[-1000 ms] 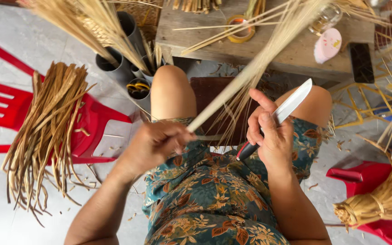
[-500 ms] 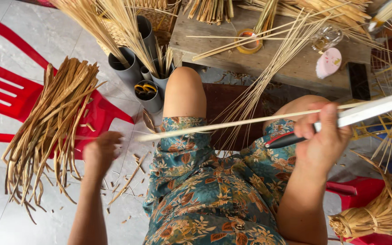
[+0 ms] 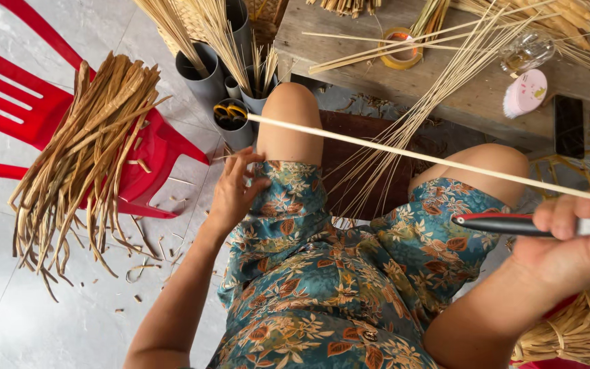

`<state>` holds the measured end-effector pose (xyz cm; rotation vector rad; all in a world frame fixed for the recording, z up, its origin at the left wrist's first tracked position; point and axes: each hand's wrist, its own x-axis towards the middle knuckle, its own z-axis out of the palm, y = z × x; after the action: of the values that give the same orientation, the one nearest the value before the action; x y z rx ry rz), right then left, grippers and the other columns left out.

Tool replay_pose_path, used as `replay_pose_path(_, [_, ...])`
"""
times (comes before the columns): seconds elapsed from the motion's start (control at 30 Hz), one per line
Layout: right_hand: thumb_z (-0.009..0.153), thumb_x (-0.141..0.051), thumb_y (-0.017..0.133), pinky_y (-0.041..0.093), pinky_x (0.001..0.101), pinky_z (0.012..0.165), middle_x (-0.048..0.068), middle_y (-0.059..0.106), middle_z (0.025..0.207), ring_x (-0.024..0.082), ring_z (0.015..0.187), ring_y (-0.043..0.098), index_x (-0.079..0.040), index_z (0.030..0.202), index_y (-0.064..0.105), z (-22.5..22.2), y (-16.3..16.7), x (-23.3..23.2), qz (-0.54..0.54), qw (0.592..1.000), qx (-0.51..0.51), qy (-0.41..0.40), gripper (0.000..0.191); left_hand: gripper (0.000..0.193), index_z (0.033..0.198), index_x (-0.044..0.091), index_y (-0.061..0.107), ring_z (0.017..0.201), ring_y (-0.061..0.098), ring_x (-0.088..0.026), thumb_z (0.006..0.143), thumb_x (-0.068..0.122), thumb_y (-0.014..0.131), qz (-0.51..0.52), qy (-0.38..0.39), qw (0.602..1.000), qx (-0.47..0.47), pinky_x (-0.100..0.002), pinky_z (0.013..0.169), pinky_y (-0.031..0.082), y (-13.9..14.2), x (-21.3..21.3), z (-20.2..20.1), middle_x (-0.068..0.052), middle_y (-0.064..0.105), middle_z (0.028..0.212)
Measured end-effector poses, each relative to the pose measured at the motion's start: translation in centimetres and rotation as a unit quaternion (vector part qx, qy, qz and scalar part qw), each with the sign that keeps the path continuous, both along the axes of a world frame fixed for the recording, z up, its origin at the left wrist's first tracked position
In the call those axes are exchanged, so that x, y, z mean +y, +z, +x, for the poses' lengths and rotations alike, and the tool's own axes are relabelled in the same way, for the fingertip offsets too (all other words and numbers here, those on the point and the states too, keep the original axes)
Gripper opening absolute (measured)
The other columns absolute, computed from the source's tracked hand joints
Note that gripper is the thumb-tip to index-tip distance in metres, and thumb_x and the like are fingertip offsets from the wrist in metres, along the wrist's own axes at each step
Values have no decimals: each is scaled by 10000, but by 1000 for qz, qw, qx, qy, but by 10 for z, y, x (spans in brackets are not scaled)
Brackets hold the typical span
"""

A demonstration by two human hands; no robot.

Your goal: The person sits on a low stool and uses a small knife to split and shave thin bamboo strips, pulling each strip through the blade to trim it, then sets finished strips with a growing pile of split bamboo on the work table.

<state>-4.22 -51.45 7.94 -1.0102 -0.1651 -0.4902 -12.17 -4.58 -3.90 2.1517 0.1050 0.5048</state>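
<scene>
Head cam, only one view to go through. My right hand (image 3: 575,242) is closed around one knife (image 3: 513,223) with a black and red handle, and one long pale stick (image 3: 431,160) runs across both knees from that hand up toward the grey tubes (image 3: 206,78). Can't tell if the fingers also pinch the stick. My left hand (image 3: 235,191) is loosely open on the left thigh, fingers half curled, holding nothing I can make out.

On the floor to the left there's one red chair (image 3: 18,113) with one big bundle of strips (image 3: 80,171) draped over it. I count about four tubes stuffed with sticks. One wooden bench (image 3: 445,92) ahead carries one tape roll (image 3: 401,48), one pink disc (image 3: 526,92) and one phone (image 3: 568,126).
</scene>
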Motion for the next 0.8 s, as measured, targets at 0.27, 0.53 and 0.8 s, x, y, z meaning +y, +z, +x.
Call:
replay_pose_path(0.27, [1165,-250,622,328,259,569,18,502,785,84,559,385,-49,1010,541,-17,-2,-17,17,994,36,101,266,197,1117,64,610,970,660,-380,958,90,724,107,65,985,-116,-456,731,543,46,16,110,-139,582,1140])
replay_pose_path(0.53, [1123,-238,641,315,257,460,25,534,675,91,498,408,-13,1009,678,-26,-4,59,-89,984,97,122,255,249,1063,88,645,1039,637,-348,854,171,753,322,210,919,-91,-489,738,526,76,37,204,-125,612,1241])
replay_pose_path(0.8, [1009,-195,600,348,216,424,1,651,708,17,497,453,-11,1010,760,-35,-33,185,-308,886,183,295,244,295,1319,43,682,1145,754,-259,1122,240,586,-48,-247,959,-129,-353,980,589,158,-38,108,-136,752,1260])
